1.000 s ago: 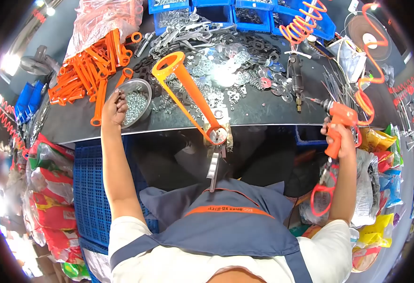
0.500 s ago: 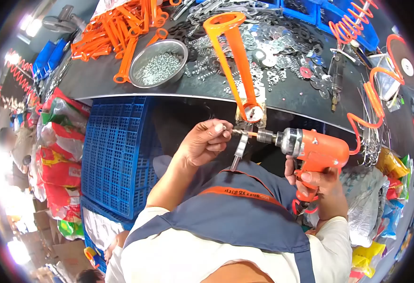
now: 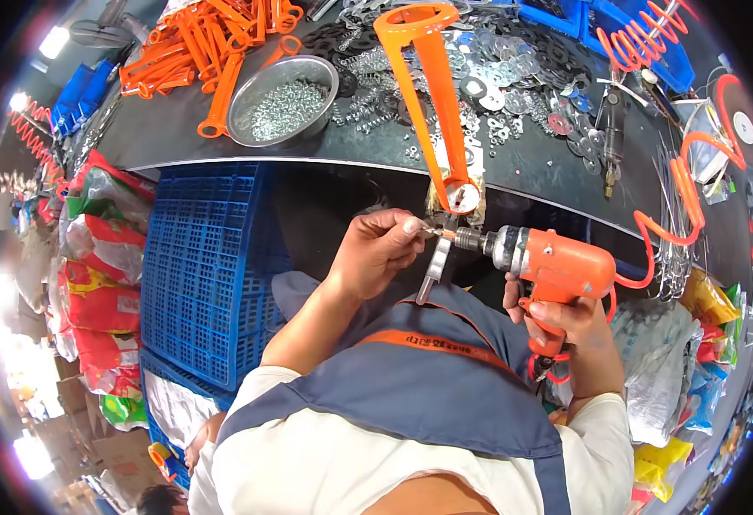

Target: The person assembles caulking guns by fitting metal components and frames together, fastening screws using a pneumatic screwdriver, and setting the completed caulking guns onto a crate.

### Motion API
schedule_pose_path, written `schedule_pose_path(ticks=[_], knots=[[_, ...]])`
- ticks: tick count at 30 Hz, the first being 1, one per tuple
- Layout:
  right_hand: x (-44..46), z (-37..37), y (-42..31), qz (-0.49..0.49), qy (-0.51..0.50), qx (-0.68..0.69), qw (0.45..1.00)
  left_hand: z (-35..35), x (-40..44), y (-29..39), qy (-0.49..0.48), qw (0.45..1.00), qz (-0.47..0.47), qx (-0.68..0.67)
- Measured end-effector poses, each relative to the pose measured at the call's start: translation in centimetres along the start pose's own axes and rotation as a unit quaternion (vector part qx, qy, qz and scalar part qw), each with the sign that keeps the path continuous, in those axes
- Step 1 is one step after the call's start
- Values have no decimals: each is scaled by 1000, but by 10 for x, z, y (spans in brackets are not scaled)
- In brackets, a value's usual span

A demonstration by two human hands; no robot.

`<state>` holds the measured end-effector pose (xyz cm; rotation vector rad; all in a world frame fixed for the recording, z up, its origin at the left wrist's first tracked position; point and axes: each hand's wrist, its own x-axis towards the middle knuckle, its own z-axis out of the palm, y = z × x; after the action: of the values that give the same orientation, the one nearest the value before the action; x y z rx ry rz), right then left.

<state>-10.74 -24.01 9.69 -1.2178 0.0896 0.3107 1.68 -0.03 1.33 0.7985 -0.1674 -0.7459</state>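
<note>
My right hand (image 3: pixel 572 319) grips the handle of an orange pistol-shaped power drill (image 3: pixel 565 262), its chuck pointing left. The fingertips of my left hand (image 3: pixel 381 253) pinch a small metal piece (image 3: pixel 432 229), too small to name, at the drill's tip. Just below that tip, a silver metal bar (image 3: pixel 436 262) reaches out from the table edge toward my apron. Beyond it stands an orange forked frame (image 3: pixel 452 94), with a ring at its upper end and its lower end at the table edge.
A steel bowl (image 3: pixel 237 129) of small shiny metal parts stands at the left on the dark table (image 3: pixel 162 137). Orange parts (image 3: pixel 209 43) are piled behind it. Loose washers and springs lie mid-table. Blue crates (image 3: pixel 196 275) stand at lower left. A coiled orange hose (image 3: pixel 685 193) runs at right.
My right hand has brought the drill slightly left and up, so its tip is closer to my left fingertips. The whole view has shifted a little.
</note>
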Motion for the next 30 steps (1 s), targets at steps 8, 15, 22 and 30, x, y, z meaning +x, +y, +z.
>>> schedule_pose_path(ticks=[8, 15, 22, 30], knots=[[-1, -3, 5, -28, -14, -22, 999, 9, 0, -1, 23, 991, 21, 134], [-4, -10, -22, -50, 111, -90, 989, 7, 8, -4, 53, 881, 206, 422], [30, -26, -47, 21, 95, -181, 979, 5, 43, -20, -8, 673, 385, 632], [60, -7, -89, 136, 34, -367, 920, 0, 58, -28, -38, 649, 396, 648]])
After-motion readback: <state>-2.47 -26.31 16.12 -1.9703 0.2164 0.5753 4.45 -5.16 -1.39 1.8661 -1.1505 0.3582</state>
